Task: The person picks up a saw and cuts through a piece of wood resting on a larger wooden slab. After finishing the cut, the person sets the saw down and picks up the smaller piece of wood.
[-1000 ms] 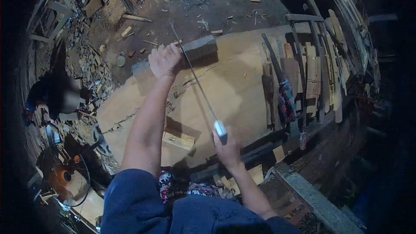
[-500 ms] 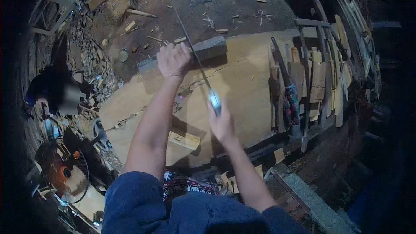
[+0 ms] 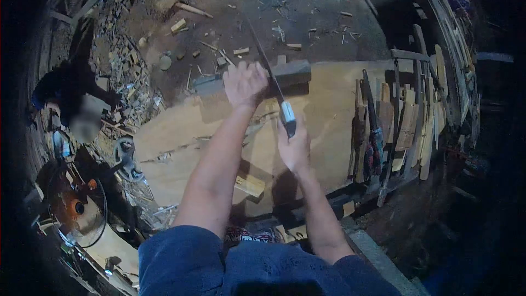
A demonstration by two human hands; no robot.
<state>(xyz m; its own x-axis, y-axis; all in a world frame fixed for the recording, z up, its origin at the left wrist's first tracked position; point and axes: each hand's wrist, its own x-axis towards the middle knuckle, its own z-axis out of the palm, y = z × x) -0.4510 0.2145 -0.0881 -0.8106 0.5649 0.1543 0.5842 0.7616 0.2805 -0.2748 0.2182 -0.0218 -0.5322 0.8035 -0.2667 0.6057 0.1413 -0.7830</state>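
Note:
My right hand (image 3: 294, 145) is wrapped round the light handle of a long thin saw (image 3: 278, 87), whose blade points up and away from me. The blade passes just right of my left hand (image 3: 246, 83), which presses with bent fingers on a dark block (image 3: 293, 72) at the far edge of a wide wooden slab (image 3: 323, 104). What lies under my left palm is hidden. A small pale wood piece (image 3: 250, 185) rests on the slab near my left forearm.
Wood strips and tools (image 3: 405, 115) stand in a rack at the right. A fan (image 3: 76, 208) is at the lower left, near another person (image 3: 66, 93). Wood scraps (image 3: 126, 77) litter the ground at the left.
The view has shifted, so the slab and rack appear farther right or lower. My right hand and the saw handle are nearer my left hand, with the blade still beside it.

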